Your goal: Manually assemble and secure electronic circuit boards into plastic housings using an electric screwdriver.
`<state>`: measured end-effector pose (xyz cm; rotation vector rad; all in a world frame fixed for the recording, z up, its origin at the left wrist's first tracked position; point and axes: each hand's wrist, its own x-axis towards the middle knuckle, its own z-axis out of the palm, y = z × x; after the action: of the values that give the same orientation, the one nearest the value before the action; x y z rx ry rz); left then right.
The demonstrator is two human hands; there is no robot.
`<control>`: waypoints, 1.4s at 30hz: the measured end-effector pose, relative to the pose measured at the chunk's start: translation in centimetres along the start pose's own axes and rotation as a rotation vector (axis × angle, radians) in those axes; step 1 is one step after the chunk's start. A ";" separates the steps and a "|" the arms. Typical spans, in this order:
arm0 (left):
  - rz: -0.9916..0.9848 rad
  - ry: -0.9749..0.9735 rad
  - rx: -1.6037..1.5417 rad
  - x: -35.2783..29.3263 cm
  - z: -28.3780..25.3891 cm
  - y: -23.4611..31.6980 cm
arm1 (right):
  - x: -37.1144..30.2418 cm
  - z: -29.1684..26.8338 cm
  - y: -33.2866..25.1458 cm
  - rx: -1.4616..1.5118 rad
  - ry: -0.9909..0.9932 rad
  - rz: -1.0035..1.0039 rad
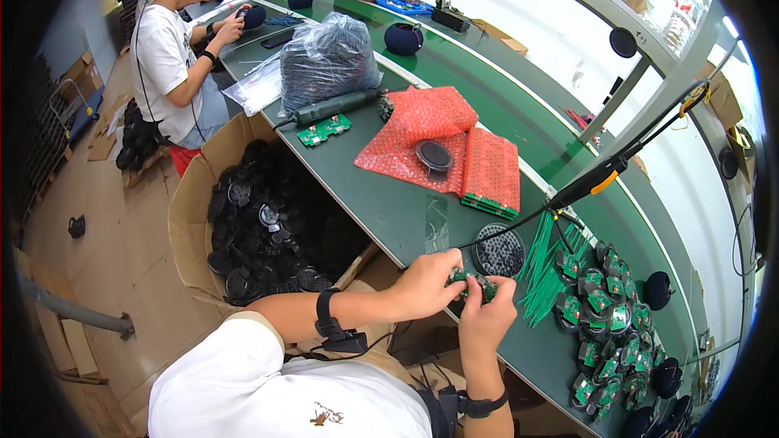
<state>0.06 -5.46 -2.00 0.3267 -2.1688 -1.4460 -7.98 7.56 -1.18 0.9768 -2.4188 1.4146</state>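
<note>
Near the bench's front edge, I hold a small green circuit board (475, 285) between both hands. My left hand (423, 285) pinches one end and my right hand (487, 318) grips the other; the fingers hide part of the board. Just beyond them lies a round dark dish (498, 250) filled with small pieces. To its right is a bundle of thin green strips (542, 269). Farther right, green boards mounted on round black parts form a heap (607, 332). A small clear bag (436, 225) rests beyond my left hand.
Red bubble wrap (422, 126) carries a round black part (434, 157). A dark power tool (337, 106) lies by a stuffed plastic bag (329, 61). An electric screwdriver (592, 185) hangs over the bench. Left, a carton (188, 223) holds black parts; beyond, a person (174, 57) works.
</note>
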 end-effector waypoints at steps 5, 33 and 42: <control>-0.075 -0.180 -0.172 0.8 -1.3 0.1 | 0.8 -1.5 0.8 0.083 -0.031 -0.008; 0.289 0.158 1.009 16.7 -11.5 -7.9 | -2.8 -11.0 10.3 0.500 0.031 0.365; 0.104 -0.148 0.025 10.4 -8.7 1.0 | -2.6 -11.3 10.6 0.701 0.034 0.392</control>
<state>-3.94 -16.68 4.44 0.1167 -2.2857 -1.4266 -14.46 21.67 -3.88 0.5703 -2.1850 2.4879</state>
